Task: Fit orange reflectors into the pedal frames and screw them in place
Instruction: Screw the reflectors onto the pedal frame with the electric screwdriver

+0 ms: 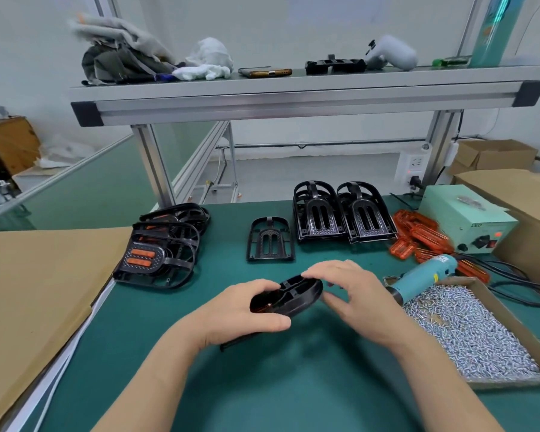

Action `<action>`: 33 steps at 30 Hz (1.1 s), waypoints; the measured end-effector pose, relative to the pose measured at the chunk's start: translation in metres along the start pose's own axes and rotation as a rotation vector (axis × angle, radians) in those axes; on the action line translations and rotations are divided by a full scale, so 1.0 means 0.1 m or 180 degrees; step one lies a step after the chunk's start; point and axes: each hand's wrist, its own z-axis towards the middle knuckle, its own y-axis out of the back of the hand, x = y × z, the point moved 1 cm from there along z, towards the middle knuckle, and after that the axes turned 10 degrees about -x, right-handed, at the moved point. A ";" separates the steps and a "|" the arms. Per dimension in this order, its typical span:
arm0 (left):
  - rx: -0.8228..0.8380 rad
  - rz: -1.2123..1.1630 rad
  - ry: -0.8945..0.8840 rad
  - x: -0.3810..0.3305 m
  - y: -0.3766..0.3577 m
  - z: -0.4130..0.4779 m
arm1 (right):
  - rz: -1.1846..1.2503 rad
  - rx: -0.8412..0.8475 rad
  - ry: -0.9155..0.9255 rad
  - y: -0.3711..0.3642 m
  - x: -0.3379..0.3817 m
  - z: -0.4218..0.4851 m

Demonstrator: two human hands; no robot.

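- Black pedal frame [293, 294] sits above the green surface [262, 385]; the left hand [247, 313] wraps its fingers round the near end, and the right hand [356, 291] hovers relaxed at the far rim (contact unclear).
- Its orange reflector [259, 304], if unscrewed, could slip out when tilted.
- The screws [468, 325] and electric screwdriver [424, 275] lie to the right.

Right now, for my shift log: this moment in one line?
left hand: grips pedal frame; right hand: touches its end; reflector: in frame; screwdriver: unheld
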 end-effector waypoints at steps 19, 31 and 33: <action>-0.3084 -0.3577 0.1755 0.35 -0.40 0.04 | 0.0278 -0.0416 -0.1596 -0.13 0.18 0.19; -0.2807 -0.2743 0.1748 0.22 -0.43 0.06 | 0.0794 -0.0297 -0.1821 -0.33 0.37 0.25; -0.3035 -0.2760 0.1848 0.34 -0.27 0.08 | 0.0906 -0.0531 -0.1763 -0.27 0.33 0.23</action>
